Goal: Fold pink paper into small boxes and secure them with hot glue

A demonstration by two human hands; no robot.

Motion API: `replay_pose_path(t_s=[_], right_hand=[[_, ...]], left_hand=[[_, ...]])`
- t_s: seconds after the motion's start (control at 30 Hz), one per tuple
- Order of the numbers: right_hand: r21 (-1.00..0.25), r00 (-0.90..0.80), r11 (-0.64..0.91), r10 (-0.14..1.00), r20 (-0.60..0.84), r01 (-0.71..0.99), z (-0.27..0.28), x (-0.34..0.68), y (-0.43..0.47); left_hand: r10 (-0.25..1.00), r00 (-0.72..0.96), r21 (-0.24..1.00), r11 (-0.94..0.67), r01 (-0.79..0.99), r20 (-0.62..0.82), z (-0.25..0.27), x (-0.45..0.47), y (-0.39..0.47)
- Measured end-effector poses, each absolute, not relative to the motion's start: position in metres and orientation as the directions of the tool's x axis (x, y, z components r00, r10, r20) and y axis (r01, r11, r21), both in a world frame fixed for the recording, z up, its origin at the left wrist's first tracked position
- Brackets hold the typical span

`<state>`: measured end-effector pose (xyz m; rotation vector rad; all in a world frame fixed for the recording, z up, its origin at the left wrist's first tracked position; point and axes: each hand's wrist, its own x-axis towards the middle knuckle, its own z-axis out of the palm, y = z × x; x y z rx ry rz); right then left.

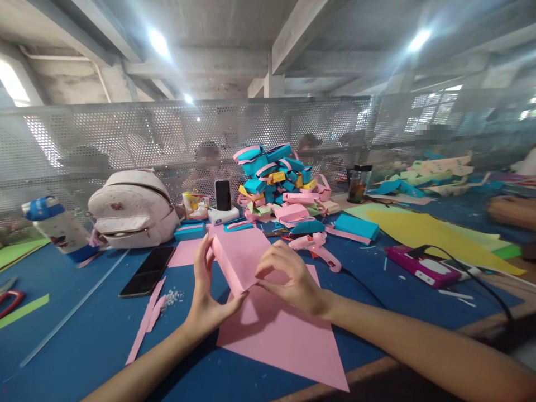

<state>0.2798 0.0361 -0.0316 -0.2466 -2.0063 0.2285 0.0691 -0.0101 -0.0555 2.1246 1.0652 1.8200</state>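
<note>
Between my hands is a folded pink paper box, tilted above the table. My left hand grips it along its left side, thumb at the near corner and fingers at the far end. My right hand pinches the box's near right edge between thumb and fingertips. Beneath them lies a flat pink sheet. Just past my right hand rests a pink glue gun with a black cord. Pink paper strips and small white bits lie left of my left hand.
A heap of blue, pink and yellow paper pieces rises at the back. Left stand a white backpack, a bottle and a black phone. Right are yellow sheets and a purple power strip. Another person's hand shows far right.
</note>
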Motion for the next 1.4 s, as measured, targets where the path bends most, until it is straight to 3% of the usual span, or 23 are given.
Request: replay_pose_path(t_s=[0.2,0.77,1.4], right_hand=[[-0.273,-0.422,0.960,0.274,0.864,0.064,-0.032,0.280,0.037],[-0.297,-0.404,0.944,0.329,0.853,0.143,-0.026,0.285,0.044],[-0.178,-0.399,0.963,0.247,0.883,0.203,-0.027,0.285,0.044]], left_hand=[[0.580,0.025,0.520,-0.747,0.415,0.814,-0.055,0.069,-0.011],[0.662,-0.114,0.665,-0.697,0.269,0.741,-0.049,0.069,-0.001],[0.710,-0.103,0.714,-0.670,0.204,0.696,-0.048,0.074,0.002]])
